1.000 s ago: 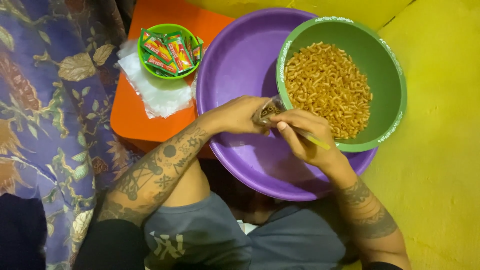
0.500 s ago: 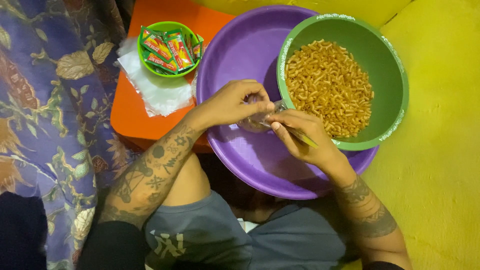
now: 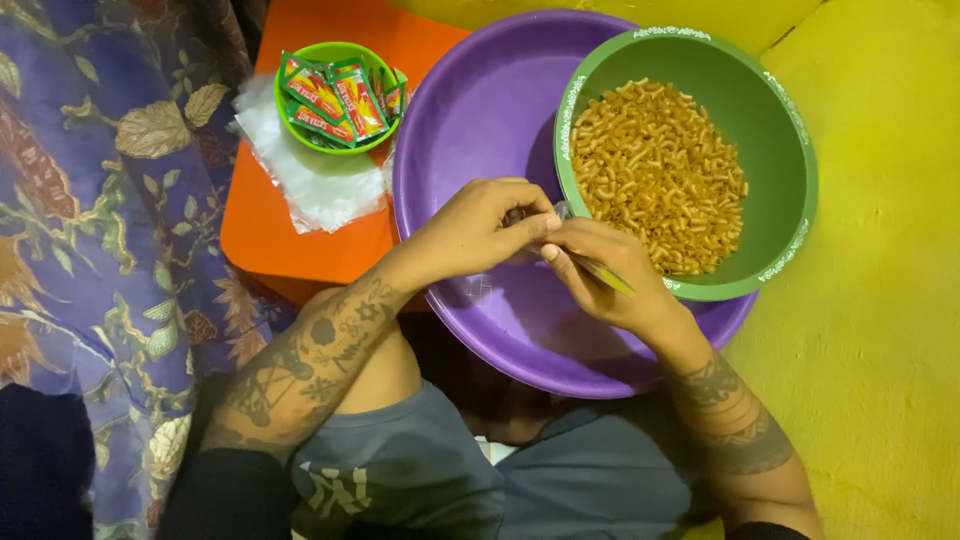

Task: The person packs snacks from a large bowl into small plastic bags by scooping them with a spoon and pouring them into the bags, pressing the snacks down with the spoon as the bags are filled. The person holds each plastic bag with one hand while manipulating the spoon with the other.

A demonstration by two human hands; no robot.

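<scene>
My left hand (image 3: 480,230) and my right hand (image 3: 600,270) meet over the big purple basin (image 3: 480,120), fingers pinched together on a small clear plastic bag (image 3: 545,215) that is mostly hidden between them. My right hand also holds a thin yellow-green stick-like utensil (image 3: 608,275) that pokes out past the palm. Just to the right, the green bowl (image 3: 790,170) sits inside the basin and is filled with dry elbow macaroni (image 3: 655,170).
A small green bowl (image 3: 335,55) of red and green sachets stands on an orange stool (image 3: 290,245), beside a stack of clear plastic bags (image 3: 310,185). Purple floral cloth (image 3: 100,200) lies at the left, a yellow floor (image 3: 880,350) at the right.
Both hands have shifted slightly up and left over the basin, still pinched together on the small bag. The bowls have not moved.
</scene>
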